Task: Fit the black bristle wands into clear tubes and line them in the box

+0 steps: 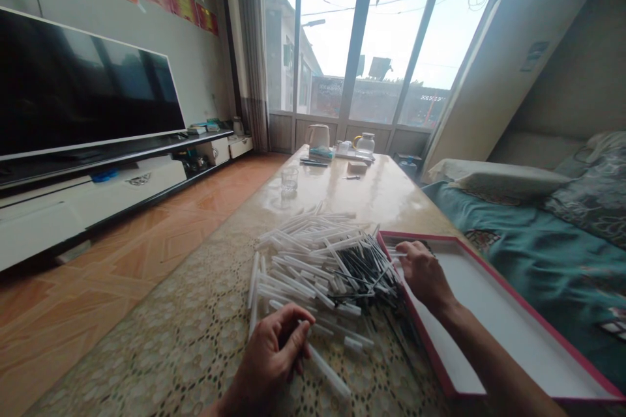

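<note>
My left hand (278,345) is closed near the front of the table, thumb against the fingers, around a translucent white tube (328,371) that slants down to the right. My right hand (424,275) reaches over the left side of a shallow white box (482,303) with a red rim. Its fingers are bent together near thin pieces lying at the box's far left corner; what they grip is hidden. Between the hands lies a loose heap of white tubes (298,273). Dark thin sticks (364,264) are piled at the heap's right, against the box.
The long table (161,345) has a patterned cover. Farther along it stand a drinking glass (289,180), a beige kettle (319,137) and a glass pot (366,144). A sofa with a teal cover (489,228) runs along the right; a TV cabinet (122,192) is at left.
</note>
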Demonstrator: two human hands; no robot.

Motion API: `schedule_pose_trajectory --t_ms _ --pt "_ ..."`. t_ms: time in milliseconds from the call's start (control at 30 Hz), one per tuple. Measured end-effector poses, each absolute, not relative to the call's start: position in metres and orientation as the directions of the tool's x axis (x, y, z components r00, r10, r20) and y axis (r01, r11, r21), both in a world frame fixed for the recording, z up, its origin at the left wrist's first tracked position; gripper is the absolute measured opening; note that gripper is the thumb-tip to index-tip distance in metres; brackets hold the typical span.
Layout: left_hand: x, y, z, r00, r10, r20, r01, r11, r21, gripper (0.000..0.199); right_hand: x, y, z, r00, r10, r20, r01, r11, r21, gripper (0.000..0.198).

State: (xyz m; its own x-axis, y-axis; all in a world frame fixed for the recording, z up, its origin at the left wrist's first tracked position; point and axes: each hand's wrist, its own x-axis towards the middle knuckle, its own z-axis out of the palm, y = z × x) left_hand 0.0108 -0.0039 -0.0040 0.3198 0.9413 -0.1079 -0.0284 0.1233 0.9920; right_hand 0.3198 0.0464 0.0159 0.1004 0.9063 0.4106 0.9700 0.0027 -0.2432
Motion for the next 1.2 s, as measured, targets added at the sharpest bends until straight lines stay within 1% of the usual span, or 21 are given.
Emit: schedule_pose_trajectory --t_ms 133,200,333,500,633,733,867,933,967,1100,1200 --pt "0.009 -0.006 -0.001 0.326 0.943 -0.073 0.014 0.073 0.997 0.025 0.272 0.033 0.03 -0.032 0.908 0.417 0.94 0.169 -0.297 0.011" --pt "0.008 -0.006 0.0 0.326 0.944 -0.059 0.04 0.049 0.998 0.024 0.25 0.029 0.034 -0.066 0.905 0.42 0.931 0.208 -0.301 0.007" --pt "0.007 -0.005 0.0 0.347 0.936 -0.056 0.071 0.034 0.997 0.024 0.223 0.034 0.034 -0.036 0.901 0.433 0.93 0.188 -0.315 0.008" --pt "0.008 -0.005 0.002 0.323 0.946 -0.035 0.096 0.004 0.995 0.023 0.215 0.048 0.026 0.022 0.899 0.437 0.923 0.15 -0.353 0.008" --pt "0.008 -0.007 0.004 0.313 0.95 -0.014 0.091 -0.015 0.996 0.022 0.217 0.054 0.024 0.063 0.888 0.456 0.897 0.15 -0.415 0.011" --pt "0.007 -0.008 0.003 0.322 0.946 -0.03 0.081 0.004 0.997 0.023 0.223 0.05 0.034 0.083 0.871 0.484 0.861 0.182 -0.475 0.008" --pt "0.008 -0.008 0.001 0.354 0.934 -0.051 -0.008 0.057 0.998 0.023 0.227 0.022 0.049 0.075 0.874 0.48 0.804 0.232 -0.548 0.011" --pt "0.01 -0.007 0.001 0.389 0.918 -0.076 -0.088 0.119 0.989 0.024 0.222 0.001 0.049 0.057 0.884 0.465 0.779 0.252 -0.574 0.011" --pt "0.011 -0.007 0.001 0.413 0.906 -0.092 -0.131 0.16 0.978 0.026 0.217 -0.009 0.046 0.019 0.891 0.454 0.75 0.287 -0.596 0.01" --pt "0.015 -0.003 -0.001 0.513 0.845 -0.149 -0.289 0.334 0.897 0.037 0.193 -0.035 0.027 -0.117 0.898 0.423 0.647 0.393 -0.654 0.011" --pt "0.014 0.0 -0.003 0.512 0.843 -0.165 -0.376 0.393 0.839 0.032 0.181 -0.039 0.018 -0.163 0.885 0.436 0.606 0.439 -0.664 0.012"
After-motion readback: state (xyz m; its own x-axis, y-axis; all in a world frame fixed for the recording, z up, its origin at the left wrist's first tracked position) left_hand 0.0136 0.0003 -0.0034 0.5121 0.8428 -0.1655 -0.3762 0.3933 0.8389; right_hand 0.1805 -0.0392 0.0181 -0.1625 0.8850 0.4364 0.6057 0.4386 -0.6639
